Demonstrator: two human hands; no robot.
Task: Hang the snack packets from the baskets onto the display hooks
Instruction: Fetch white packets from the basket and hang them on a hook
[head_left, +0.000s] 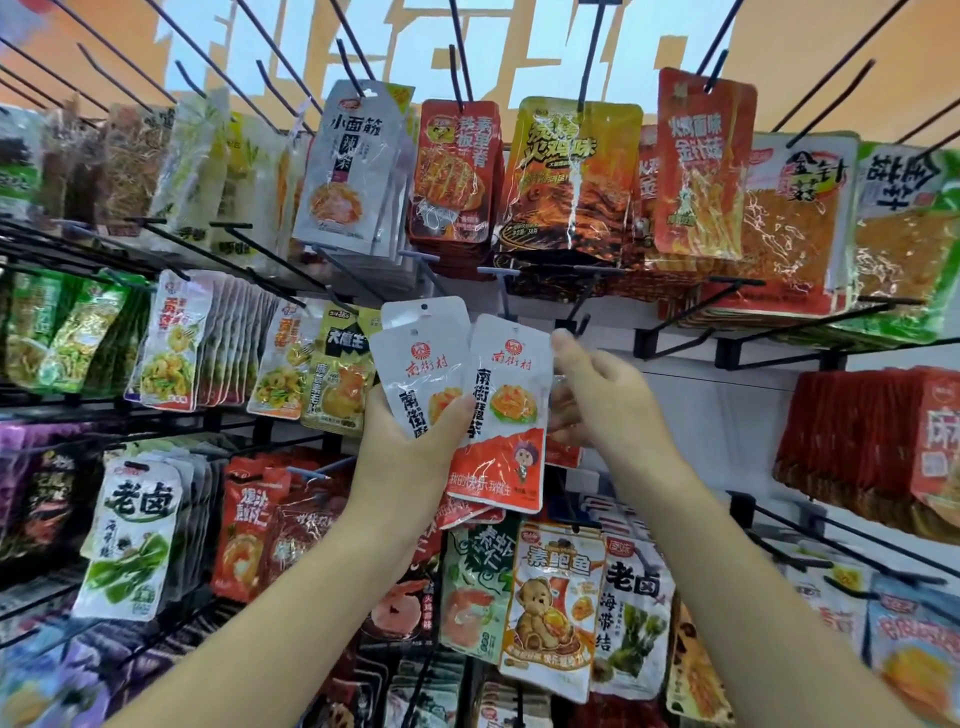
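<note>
your right hand (602, 400) has its grip pinching the front packet (506, 395) by its right edge. the packet is upright, its top just below-left of the bare hook (582, 304). your left hand (410, 441) clasps the spare packets (415, 358).

Near the centre, the left white packet (415, 384) and the right white packet (511, 395) both read 南街村; the right one's red band adds 我的快乐 我做主. At 11 o'clock a silver packet (353, 171) reads 小面筋. At 12 o'clock a yellow packet (566, 176) reads 火鸡味. At 1 o'clock a red packet (701, 161) reads 金针菇. At 8 o'clock a green packet (132, 530) reads 老卤. At 5 o'clock a bear packet (556, 608) reads 素鲍鱼, and the seaweed packet (631, 618) just beside it reads 老卤 海带结
</note>
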